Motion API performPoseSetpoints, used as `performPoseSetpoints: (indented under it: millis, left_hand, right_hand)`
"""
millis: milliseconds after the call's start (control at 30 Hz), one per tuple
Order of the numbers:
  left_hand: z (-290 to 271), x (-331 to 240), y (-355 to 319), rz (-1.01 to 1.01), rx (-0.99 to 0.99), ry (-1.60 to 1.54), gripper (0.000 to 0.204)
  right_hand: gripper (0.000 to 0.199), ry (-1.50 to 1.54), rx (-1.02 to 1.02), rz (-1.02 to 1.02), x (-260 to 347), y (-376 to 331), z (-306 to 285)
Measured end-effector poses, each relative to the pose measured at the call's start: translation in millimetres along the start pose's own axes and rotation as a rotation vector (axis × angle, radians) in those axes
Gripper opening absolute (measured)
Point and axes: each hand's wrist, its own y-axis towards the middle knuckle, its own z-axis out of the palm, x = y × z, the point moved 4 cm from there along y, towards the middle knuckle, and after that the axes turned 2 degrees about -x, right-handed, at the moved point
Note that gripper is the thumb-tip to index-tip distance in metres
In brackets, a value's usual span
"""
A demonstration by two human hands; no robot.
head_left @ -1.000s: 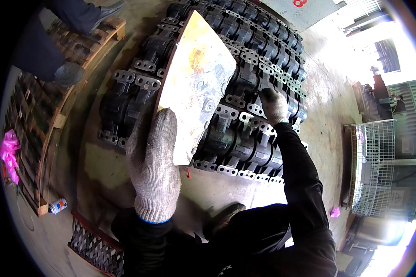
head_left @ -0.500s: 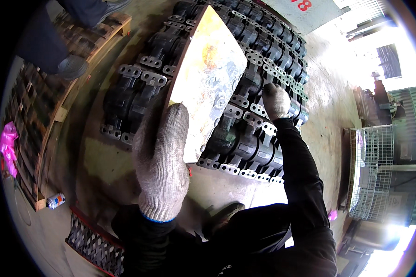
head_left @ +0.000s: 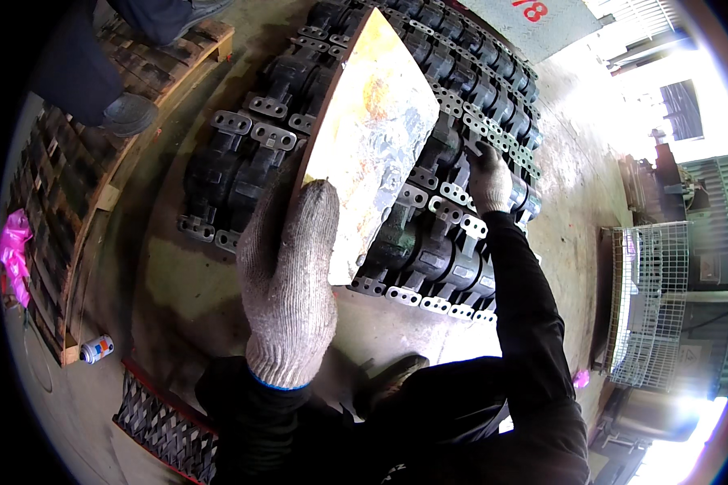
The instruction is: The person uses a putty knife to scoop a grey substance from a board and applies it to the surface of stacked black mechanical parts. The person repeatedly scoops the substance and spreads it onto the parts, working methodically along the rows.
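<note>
My left hand (head_left: 293, 275), in a grey-white knit glove, grips the near edge of a flat board (head_left: 384, 133). The board's pale face is smeared with yellow, orange and grey stains, and it stands tilted over the parts below. My right hand (head_left: 490, 184), in a similar glove, reaches among rows of black rollers (head_left: 429, 255) with drilled metal end brackets. Its fingers are curled near a bracket beside the board; what they hold, if anything, is hard to make out. The board hides part of the rollers.
On the left a person's shoe (head_left: 129, 115) rests on a wooden pallet (head_left: 109, 198). Nearby are a spray can (head_left: 97, 349) and pink plastic (head_left: 14, 250). A red-edged slatted rack (head_left: 166, 420) lies lower left. At the right stands a wire mesh cage (head_left: 647, 303).
The board and my left hand have shifted slightly to the right. My right hand has moved a little to the right and its fingers have turned at the bracket.
</note>
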Motion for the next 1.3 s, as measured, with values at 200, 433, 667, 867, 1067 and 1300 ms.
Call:
performPoseSetpoints:
  millis: [200, 433, 667, 867, 1067, 1300]
  left_hand:
    - [-0.7, -1.5, -0.7, -0.036, -0.009, -0.002, 0.041]
    - [1.6, 6.0, -0.5, -0.077, -0.065, -0.042, 0.042]
    - [0.5, 9.7, 1.1, -0.033, -0.066, 0.002, 0.044]
    - [2.5, 7.9, 1.7, -0.071, -0.041, 0.048, 0.043]
    - [5.3, 11.3, 5.2, -0.061, -0.063, 0.039, 0.042]
    - [1.7, 8.0, 4.1, -0.055, -0.056, -0.006, 0.039]
  right_hand:
    - [0.023, 0.423, -0.162, 0.161, -18.4, -16.3, 2.4]
    - [0.035, 0.231, -0.073, -0.097, -32.3, -11.2, 14.2]
    - [0.065, -0.080, 0.228, -0.176, -14.3, 5.7, 20.8]
    - [0.046, -0.038, 0.292, -0.141, -21.0, 24.7, 23.5]
    - [0.030, 0.211, 0.370, 0.046, -45.4, 35.8, 29.9]
    - [0.068, -0.077, 0.279, -0.068, -15.2, 18.4, 28.2]
